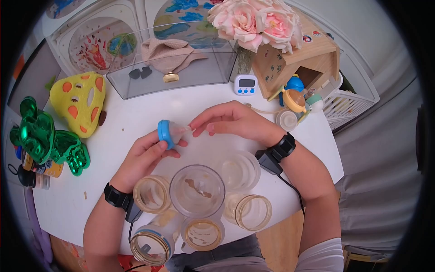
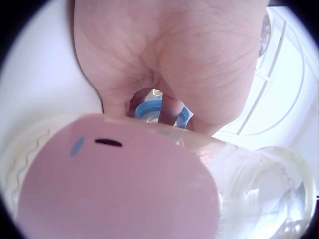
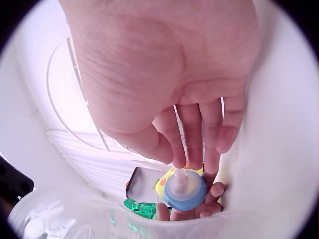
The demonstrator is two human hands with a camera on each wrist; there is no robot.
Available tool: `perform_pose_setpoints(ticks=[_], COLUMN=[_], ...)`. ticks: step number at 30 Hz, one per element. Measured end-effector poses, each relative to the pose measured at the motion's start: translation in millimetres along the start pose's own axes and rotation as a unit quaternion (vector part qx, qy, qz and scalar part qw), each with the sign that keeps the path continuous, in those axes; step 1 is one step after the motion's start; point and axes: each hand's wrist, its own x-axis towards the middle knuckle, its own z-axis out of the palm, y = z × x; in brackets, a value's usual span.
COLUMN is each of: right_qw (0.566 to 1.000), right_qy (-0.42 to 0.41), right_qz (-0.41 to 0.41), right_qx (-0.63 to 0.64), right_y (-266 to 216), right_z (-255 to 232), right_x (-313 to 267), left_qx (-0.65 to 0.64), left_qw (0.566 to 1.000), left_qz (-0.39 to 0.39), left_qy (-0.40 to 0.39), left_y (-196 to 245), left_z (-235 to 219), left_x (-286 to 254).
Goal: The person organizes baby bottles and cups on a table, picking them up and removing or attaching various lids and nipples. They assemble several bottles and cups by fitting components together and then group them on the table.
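Note:
A clear nipple in a blue ring is held by my left hand, thumb and fingers around the ring. My right hand reaches in from the other side, its fingertips at the nipple's tip and its thumb a little apart. The right wrist view shows the blue ring below the extended fingers of my right hand, with left fingertips around it. In the left wrist view my left hand hides much of the blue ring.
Several clear bottles and jars, including a large cup, stand near the front edge. Behind are a clear box, a timer and a wooden house. A green figure and yellow plush are at left.

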Motion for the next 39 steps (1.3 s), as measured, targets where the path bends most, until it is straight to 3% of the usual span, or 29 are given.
perform_pose_setpoints(ticks=[8,15,17,19,24,26,30,39], right_qw=[0.997,1.000,0.999,0.995,0.981,0.945,0.906,0.883], right_qy=[0.002,0.018,0.029,0.083,0.121,0.145,0.134,0.135], right_qz=[0.000,0.000,-0.007,-0.027,-0.024,-0.009,-0.046,-0.070], right_qx=[0.077,0.023,0.017,-0.047,-0.149,-0.291,-0.398,-0.445], right_y=[11.0,8.6,7.0,3.5,-23.4,-37.2,-38.3,-55.8], right_z=[6.1,8.7,8.1,6.6,-19.8,-23.4,-22.4,-29.3], right_x=[7.7,9.6,8.3,6.3,-9.6,-15.9,-17.6,-27.6], left_qx=[0.051,0.072,0.083,0.078,0.050,0.017,-0.014,0.010], left_qw=[0.998,0.996,0.996,0.997,0.999,1.000,1.000,1.000], left_qz=[0.015,0.002,-0.027,-0.014,0.002,0.008,0.001,-0.005], left_qy=[-0.039,-0.050,-0.016,-0.010,0.011,0.002,0.011,0.014], left_y=[2.0,2.5,3.8,0.8,5.7,5.6,4.0,6.0], left_z=[3.7,3.6,6.1,6.2,8.2,7.5,6.7,7.3], left_x=[1.5,2.2,1.6,2.1,5.2,5.5,5.9,5.6])
